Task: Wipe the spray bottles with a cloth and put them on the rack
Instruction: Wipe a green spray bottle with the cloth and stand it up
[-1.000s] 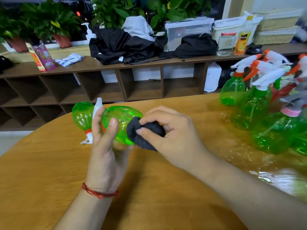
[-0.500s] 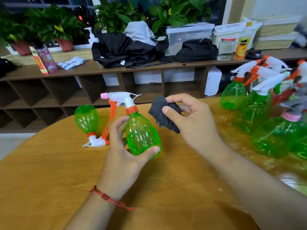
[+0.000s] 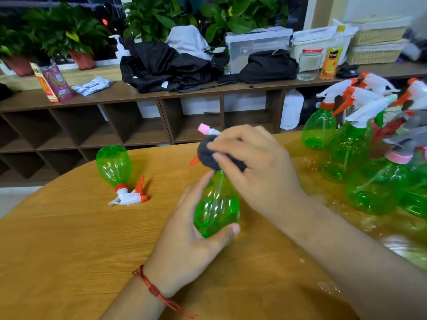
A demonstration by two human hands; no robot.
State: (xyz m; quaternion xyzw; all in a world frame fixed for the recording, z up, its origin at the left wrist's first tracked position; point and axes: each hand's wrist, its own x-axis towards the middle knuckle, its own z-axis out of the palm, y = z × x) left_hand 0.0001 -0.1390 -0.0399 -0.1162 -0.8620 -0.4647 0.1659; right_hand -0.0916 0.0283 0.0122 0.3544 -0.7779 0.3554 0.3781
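Now left hand (image 3: 184, 239) grip clamped round belly of green spray bottle (image 3: 217, 204), holding it upright over bench (image 3: 69, 250), top exposed. Right hand (image 3: 258, 172) grip pinched on dark cloth (image 3: 206, 155), wrapped over sprayer head (image 3: 204, 128) for rubbing.

My left hand (image 3: 184, 245) and right hand (image 3: 261, 172) are bare, and so are both forearms as far as the lower edge of the view shows them. Around my left wrist runs a thin red string bracelet (image 3: 153, 291), a cord with a thicker knotted lump partway along it. Its loose thread ends trail toward the bottom of the view. My fingernails are short and plain, and the left thumbnail (image 3: 235, 230) shows most clearly.
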